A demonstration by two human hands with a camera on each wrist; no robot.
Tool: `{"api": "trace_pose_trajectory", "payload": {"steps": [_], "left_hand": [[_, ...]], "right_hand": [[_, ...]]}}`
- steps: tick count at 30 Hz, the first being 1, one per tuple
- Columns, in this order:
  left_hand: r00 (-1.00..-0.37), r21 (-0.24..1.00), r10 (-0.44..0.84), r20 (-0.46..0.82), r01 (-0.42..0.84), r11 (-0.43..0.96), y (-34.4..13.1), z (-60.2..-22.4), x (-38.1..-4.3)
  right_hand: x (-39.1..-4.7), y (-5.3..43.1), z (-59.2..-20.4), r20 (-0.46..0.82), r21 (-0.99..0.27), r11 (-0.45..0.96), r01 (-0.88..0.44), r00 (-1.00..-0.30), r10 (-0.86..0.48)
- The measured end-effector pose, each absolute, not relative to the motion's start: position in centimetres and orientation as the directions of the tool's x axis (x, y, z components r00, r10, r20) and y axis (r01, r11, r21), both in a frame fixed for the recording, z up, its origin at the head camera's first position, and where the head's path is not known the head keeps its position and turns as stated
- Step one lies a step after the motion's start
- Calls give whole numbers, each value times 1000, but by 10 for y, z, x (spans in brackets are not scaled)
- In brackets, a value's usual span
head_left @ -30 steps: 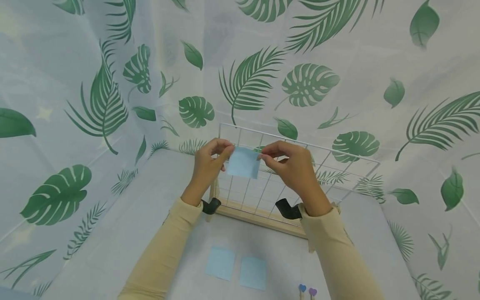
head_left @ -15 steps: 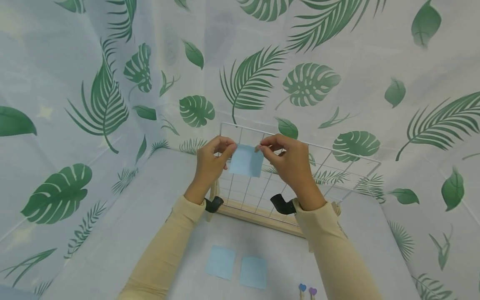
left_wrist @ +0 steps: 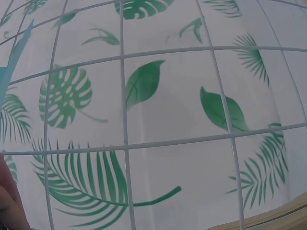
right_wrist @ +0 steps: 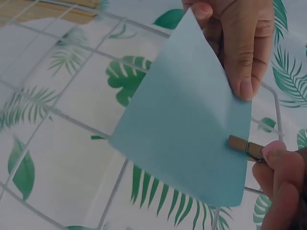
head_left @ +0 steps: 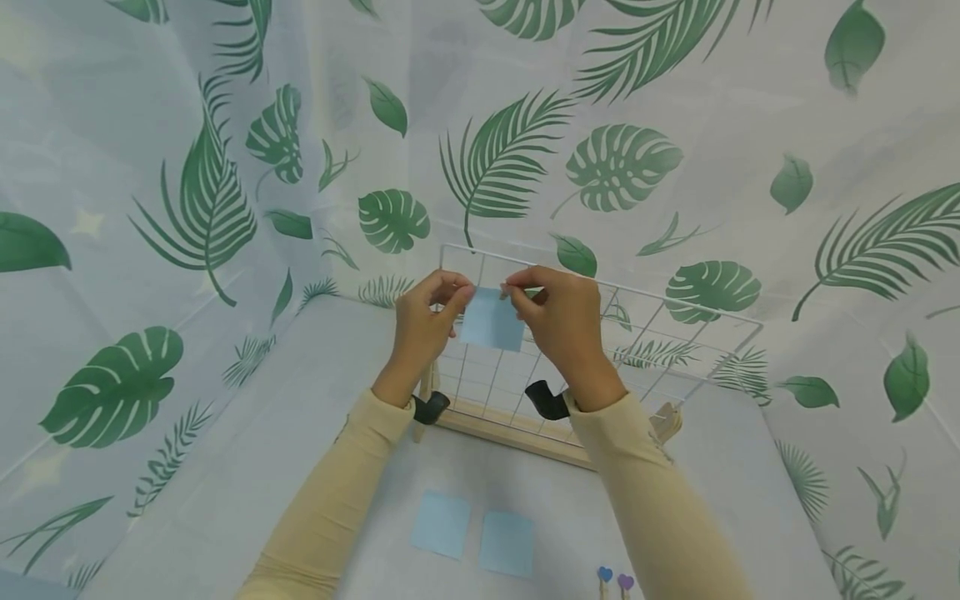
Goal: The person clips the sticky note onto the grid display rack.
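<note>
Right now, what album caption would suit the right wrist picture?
Left hand holds blue paper; right hand pinches a wooden clip at its edge, wire grid behind.

The wire grid [left_wrist: 126,147] bars the way behind the blue sheet [head_left: 491,323], with free room above its top edge

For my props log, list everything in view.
Held paper square: 1, blue, before grid
Clothespin: 1, brown, at held square
Loose paper squares: 2, blue, on table
Heart-topped pegs: 2, blue/purple, on table
Wire grid: 1, white, on stand
Wooden stand: 1, pale, on table
Table: 1, white, below
Leaf-print backdrop: count unclear, white/green, around
Wrist cameras: 2, black, at cuffs
Sleeves: 2, beige, on arms
Left hand: 1, pinching square
Right hand: 1, pinching clothespin
</note>
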State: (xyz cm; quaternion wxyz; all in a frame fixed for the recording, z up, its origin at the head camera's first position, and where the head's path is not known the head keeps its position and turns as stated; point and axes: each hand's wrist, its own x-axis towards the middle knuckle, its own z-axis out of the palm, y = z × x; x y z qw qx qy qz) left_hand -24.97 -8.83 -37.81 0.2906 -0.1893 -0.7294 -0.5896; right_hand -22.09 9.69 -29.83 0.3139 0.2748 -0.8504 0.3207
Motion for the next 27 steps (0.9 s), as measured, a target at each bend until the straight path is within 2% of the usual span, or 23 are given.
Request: {"api": "trace_pose_trajectory", "payload": {"steps": [8,11,15,17,22,27], "left_hand": [[-736,730,-80,672,640,239,-86,-379,-251],[-730,723,-83,678,642,255,-86,-381,-251],[-727,719,-87,681,641,269,-85,-382,-251],[-729,720,-89,679,638,273,-85,-382,-251],[-733,722,-94,674,627,293,-86,-382,-248],[-698,679,-90,710,647,348,-90,-381,-246]], "right_hand": [[-221,85,-296,670,-355,702,-618,-691,-270],[-220,83,-297,698,-268,743,-614,-655,-289],[-220,85,-300,774,-139,793,-593,-564,-286],[-221,86,-302,798,-121,807,-578,-540,-267],[-223,90,-307,805,-144,799,-584,-538,-248],[-221,100,-312,775,-287,685,-670,-582,-245]]}}
